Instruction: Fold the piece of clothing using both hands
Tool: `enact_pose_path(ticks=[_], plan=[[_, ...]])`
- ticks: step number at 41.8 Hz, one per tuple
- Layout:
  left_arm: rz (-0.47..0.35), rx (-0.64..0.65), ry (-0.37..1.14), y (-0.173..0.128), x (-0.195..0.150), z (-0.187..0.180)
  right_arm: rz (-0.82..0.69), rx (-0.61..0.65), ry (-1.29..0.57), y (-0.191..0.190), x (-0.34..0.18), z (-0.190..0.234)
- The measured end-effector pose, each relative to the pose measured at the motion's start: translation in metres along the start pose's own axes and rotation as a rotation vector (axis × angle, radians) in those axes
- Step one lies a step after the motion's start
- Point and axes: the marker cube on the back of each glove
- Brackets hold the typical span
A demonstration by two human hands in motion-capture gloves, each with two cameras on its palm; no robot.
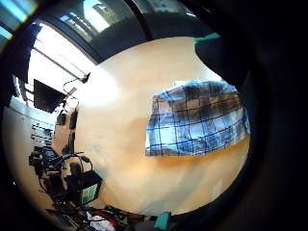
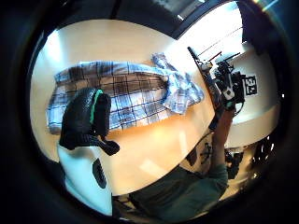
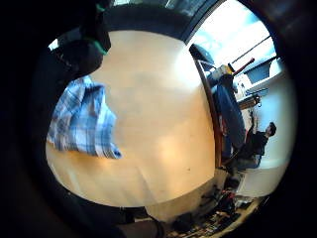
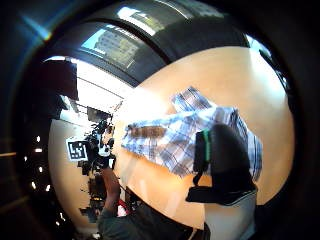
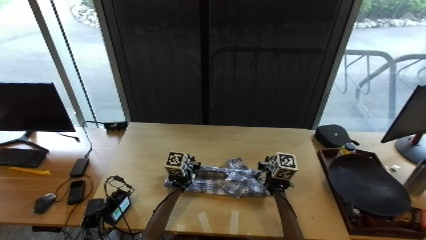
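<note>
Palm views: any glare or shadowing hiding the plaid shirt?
Left little-finger view: bright glare on the light wooden table, blue-and-white plaid shirt readable. Right thumb view: a black-gloved hand blocks part of the shirt. Outside view: window backlight, shirt small but visible.

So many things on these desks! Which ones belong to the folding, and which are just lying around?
Part of the job:
plaid shirt
left hand
right hand
table

Just lying about:
monitor
computer mouse
keyboard
black pouch
</note>
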Motion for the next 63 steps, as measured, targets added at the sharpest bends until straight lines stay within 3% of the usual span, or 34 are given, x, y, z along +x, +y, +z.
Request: enact_pose_path(ticks=[3,7,12,18,23,27,40,47,51,55,59,63], plan=[[-0.005,-0.123,0.034,0.018,0.012,0.010,0.008,-0.082,0.062,0.011,0.014,0.015],[0.001,-0.175,0.049,0.029,0.022,0.008,0.019,-0.152,0.151,0.020,0.028,0.033],[-0.012,-0.242,0.076,0.033,0.027,0.034,0.022,-0.248,0.185,0.038,0.032,0.050],[-0.023,-0.380,0.174,0.042,0.033,0.055,-0.236,-0.304,-0.033,0.064,-0.011,0.038],[-0.062,-0.494,0.153,0.052,0.030,0.064,-0.126,-0.366,0.168,0.067,-0.002,0.046],[-0.042,-0.458,0.129,0.048,0.031,0.074,-0.038,-0.365,0.326,0.068,0.008,0.044],[0.013,-0.552,0.242,0.061,0.045,0.071,-0.004,-0.216,0.506,0.060,0.005,0.033],[-0.025,-0.572,0.174,0.063,0.039,0.071,-0.053,-0.059,0.481,0.012,-0.002,0.048],[-0.042,-0.554,0.111,0.060,0.033,0.074,-0.073,0.078,0.517,0.000,-0.033,0.007],[-0.030,-0.489,0.078,0.052,0.029,0.080,-0.155,0.339,0.494,-0.023,-0.083,-0.030],[-0.033,-0.426,0.040,0.044,0.024,0.085,-0.172,0.359,0.564,-0.019,-0.108,-0.042],[-0.042,-0.505,0.088,0.053,0.030,0.078,-0.274,0.526,0.584,-0.026,-0.167,-0.055]])
